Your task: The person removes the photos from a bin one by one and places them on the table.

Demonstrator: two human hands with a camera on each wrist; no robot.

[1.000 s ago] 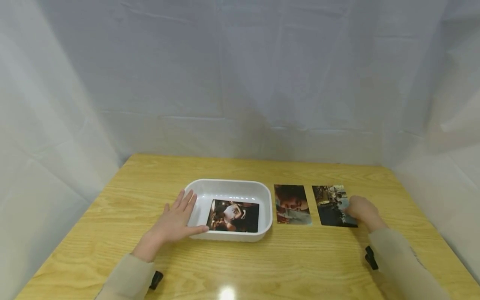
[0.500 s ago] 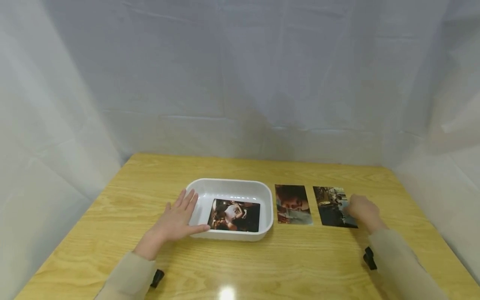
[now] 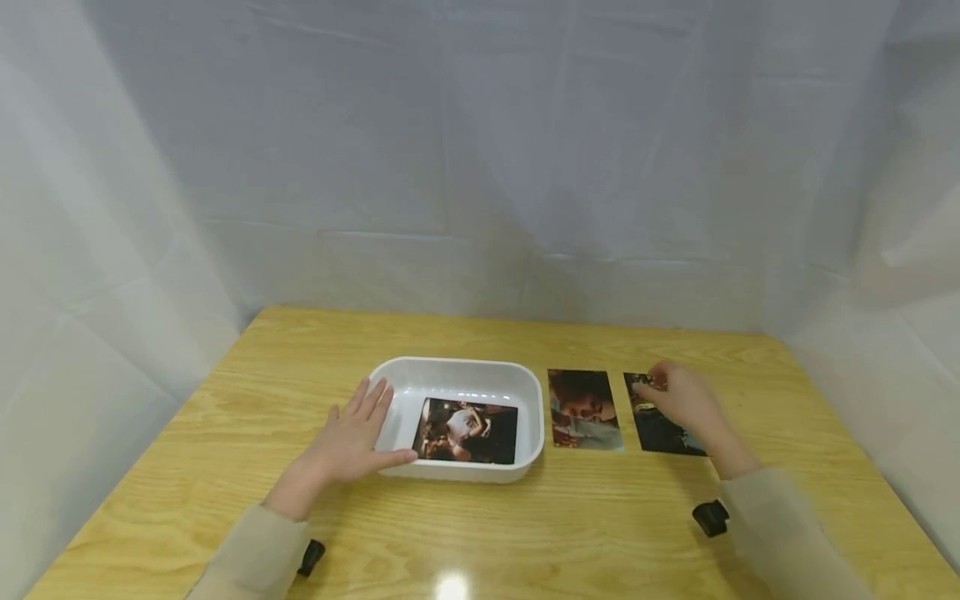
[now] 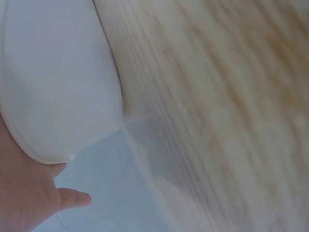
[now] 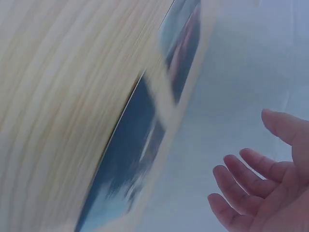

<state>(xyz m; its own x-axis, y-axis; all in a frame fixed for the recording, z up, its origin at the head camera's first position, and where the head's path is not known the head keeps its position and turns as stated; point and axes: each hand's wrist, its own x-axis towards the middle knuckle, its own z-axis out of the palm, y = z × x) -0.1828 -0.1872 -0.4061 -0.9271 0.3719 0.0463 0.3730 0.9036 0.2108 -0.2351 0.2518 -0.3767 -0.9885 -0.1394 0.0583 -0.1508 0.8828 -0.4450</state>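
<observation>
A white rectangular dish (image 3: 528,392) stands on the table with a dark photo print (image 3: 480,435) lying in it. My left hand (image 3: 341,442) rests on the dish's left end, fingers spread along the rim and thumb at the near edge. To the right of the dish lie two more photo prints: one with a close-up face (image 3: 585,410) and a darker scene print (image 3: 660,429). Over the darker print is my right hand (image 3: 688,407), covering part of it. In the right wrist view that hand (image 5: 260,193) is raised with fingers loosely bent, apart from the print (image 5: 123,145), holding nothing.
The wooden table (image 3: 525,533) reaches back to a pale hanging sheet (image 3: 480,167), which also encloses both sides. A black clip-like piece (image 3: 710,517) sits at the right wrist, another (image 3: 311,557) at the left.
My right hand has moved up and left from the darker print's right edge to above its upper part. The left hand, dish and prints stay in place.
</observation>
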